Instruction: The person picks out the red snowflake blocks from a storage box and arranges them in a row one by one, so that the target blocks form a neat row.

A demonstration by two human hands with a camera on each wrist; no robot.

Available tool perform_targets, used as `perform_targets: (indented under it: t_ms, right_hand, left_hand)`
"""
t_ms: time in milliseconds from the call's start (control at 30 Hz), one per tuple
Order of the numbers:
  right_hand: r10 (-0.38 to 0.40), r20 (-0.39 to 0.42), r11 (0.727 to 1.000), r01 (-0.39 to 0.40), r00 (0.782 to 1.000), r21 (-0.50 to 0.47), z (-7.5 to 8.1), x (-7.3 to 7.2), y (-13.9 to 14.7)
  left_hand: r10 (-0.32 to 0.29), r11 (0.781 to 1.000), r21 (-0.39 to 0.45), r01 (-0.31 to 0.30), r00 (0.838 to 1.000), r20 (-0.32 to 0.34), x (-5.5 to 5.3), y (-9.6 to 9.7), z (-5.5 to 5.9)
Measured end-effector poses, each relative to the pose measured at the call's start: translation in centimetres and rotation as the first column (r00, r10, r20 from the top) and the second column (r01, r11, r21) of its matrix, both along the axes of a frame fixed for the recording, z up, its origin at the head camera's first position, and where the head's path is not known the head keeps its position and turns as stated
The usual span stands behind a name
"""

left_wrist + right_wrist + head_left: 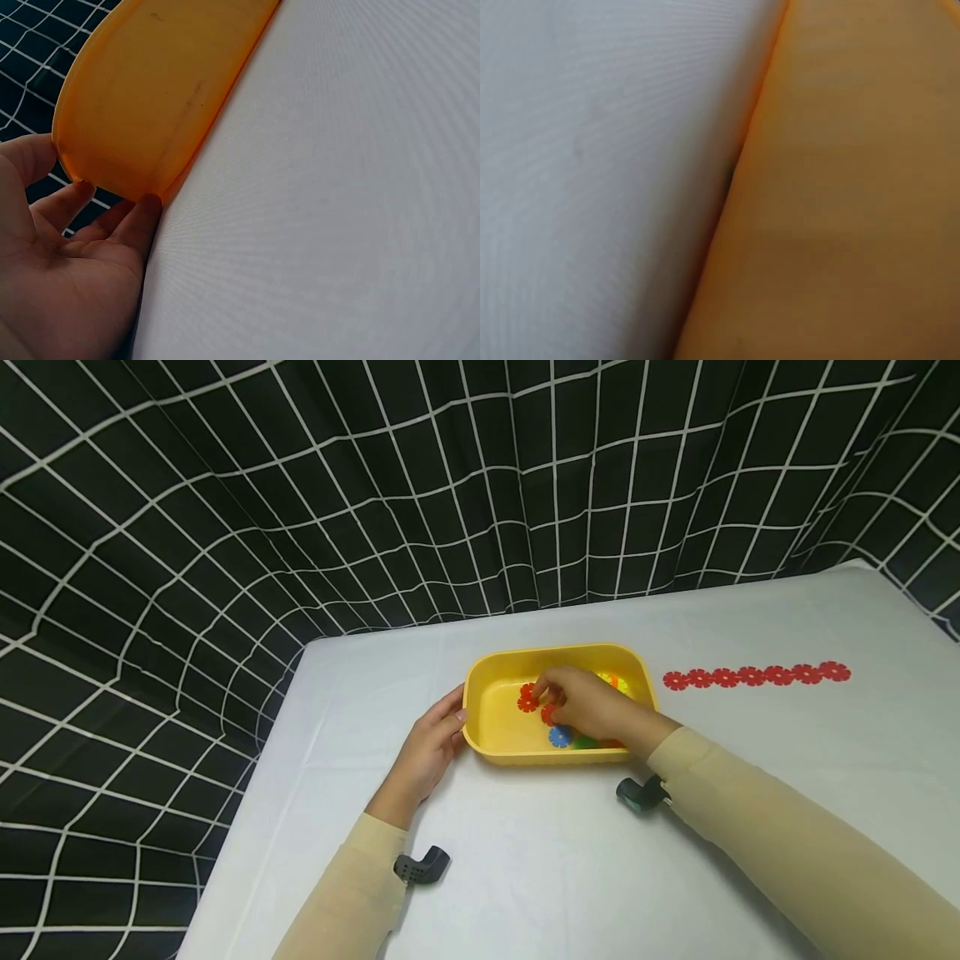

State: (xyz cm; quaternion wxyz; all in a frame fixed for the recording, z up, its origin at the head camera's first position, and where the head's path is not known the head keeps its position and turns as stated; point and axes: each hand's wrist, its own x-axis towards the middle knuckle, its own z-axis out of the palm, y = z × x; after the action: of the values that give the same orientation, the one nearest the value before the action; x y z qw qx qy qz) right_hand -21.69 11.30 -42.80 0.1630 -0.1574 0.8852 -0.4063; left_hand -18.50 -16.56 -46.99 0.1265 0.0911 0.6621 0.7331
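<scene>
A yellow plastic bin (487, 747) stands on the white-covered table. My left hand (431, 739) grips its left end, thumb at the rim; in the left wrist view the left hand's fingers (142, 217) meet the end wall (112, 161). My right hand (588, 702) reaches inside over the far rim's right half, fingers bent. A red snowflake disc (549, 715) shows between its thumb and fingers; I cannot tell whether it is pinched. Two red discs (528, 703) lie by the index fingertip. The right wrist view has only the bin's outer wall (840, 187) and cloth.
Under the right hand lie a blue disc (559, 737), a green piece (583, 742) and yellow pieces (619, 683). Right of the bin, several red discs form a straight row (752, 676) on the white cloth (525, 860). A black gridded curtain (480, 510) borders the table.
</scene>
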Motion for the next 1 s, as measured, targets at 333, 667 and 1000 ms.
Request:
perform_targets:
  t_ms: [333,667,1000]
  right_hand:
    - [-0.093,0.104,0.986,0.106,0.99,-0.128,0.7,0.6,0.5]
    - [-0.08,0.13,0.958,0.112,0.988,-0.263,1.7,1.3,1.0]
    - [-0.102,0.063,0.958,0.116,0.993,-0.264,3.5,2.3,3.3]
  left_hand:
    - [0.002,1.0,0.001,-0.002,1.0,0.007,0.2,0.2,0.1]
    - [0.004,1.0,0.009,-0.004,1.0,0.006,0.2,0.1,0.3]
    - [0.003,1.0,-0.002,-0.003,1.0,-0.006,0.3,0.0,0.3]
